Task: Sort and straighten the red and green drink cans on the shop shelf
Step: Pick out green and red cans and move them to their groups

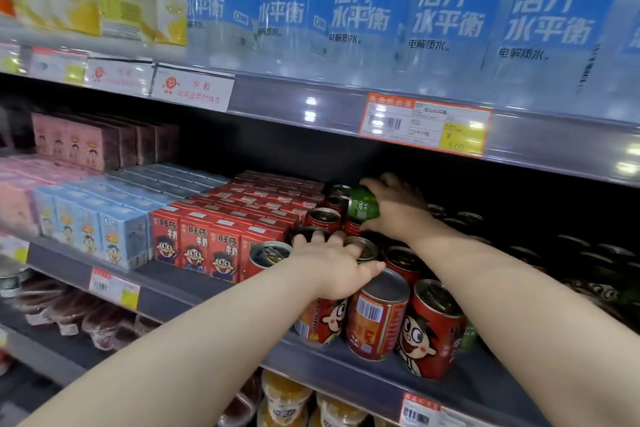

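**Shelf**, middle tier, lip running from centre left down to lower right of the frame.

**Green can**: centre of the frame, slightly right. It is lifted clear of the row, above the tops of the red cans. It is tilted rather than upright, the upper end leaning toward the left of the frame. The lid is not readable.

**Right hand**: grasps the green can from its right side, fingers over the top and thumb beneath. It is the only hand on the can.

**Left hand**: released, holding nothing. The palm lies flat on the lid of a front can, the fingers are spread across the neighbouring lids, and the thumb points right. It appears to steady the group.

**Red cans**: a cluster at lower centre.
- The front three stand on the shelf lip.
- One shows its barcode outward, and one to its right shows the cartoon face.
- More stand behind, toward the green can.
- Facings are mixed.

**Second green can**: a sliver at lower right, behind the rightmost red can.

**Dark cans**: right of the frame, in shadow, colour not discernible.

**Adjacent stock**: red cartons, blue cartons and pink cartons to the left. Blue-labelled bottles stand on the tier above, over an orange price tag.

**Judgement**: the held can sits over red stock, and the visible green lies rightward. The placement likely runs right and down, away from the left hand, with the can's long axis brought vertical first. The right hand is the nearer.
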`<control>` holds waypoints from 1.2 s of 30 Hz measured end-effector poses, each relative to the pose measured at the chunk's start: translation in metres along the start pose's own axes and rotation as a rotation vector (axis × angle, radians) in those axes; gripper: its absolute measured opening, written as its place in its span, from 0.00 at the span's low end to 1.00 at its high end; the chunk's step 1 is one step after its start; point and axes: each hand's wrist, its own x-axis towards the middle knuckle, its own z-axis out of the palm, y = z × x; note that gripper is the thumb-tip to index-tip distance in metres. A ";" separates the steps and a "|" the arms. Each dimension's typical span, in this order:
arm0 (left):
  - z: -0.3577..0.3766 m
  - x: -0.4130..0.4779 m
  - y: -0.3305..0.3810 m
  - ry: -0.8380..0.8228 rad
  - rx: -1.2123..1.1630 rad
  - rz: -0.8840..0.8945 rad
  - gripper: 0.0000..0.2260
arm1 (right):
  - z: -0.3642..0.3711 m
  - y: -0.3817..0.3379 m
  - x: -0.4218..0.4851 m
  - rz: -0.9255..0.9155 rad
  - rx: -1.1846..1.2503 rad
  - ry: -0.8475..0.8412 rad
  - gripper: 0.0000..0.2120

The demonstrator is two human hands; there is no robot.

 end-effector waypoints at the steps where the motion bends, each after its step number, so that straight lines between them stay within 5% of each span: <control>1: 0.000 0.000 0.000 0.000 -0.002 0.004 0.30 | -0.003 -0.001 -0.002 0.011 0.042 0.004 0.39; 8: -0.003 0.000 -0.001 -0.018 -0.010 0.021 0.32 | -0.033 0.008 -0.040 0.229 0.535 0.113 0.41; 13: -0.015 0.003 0.009 -0.063 -0.068 0.056 0.36 | -0.060 0.022 -0.085 0.337 0.541 0.194 0.36; 21: -0.009 0.003 0.089 0.035 -0.041 0.393 0.34 | -0.095 0.077 -0.179 0.604 0.480 0.269 0.33; 28: 0.010 0.002 0.145 0.085 0.034 0.559 0.35 | -0.097 0.109 -0.237 0.672 0.423 0.166 0.33; 36: 0.022 0.002 0.183 0.155 -0.035 0.504 0.26 | -0.065 0.137 -0.259 0.567 0.466 -0.124 0.37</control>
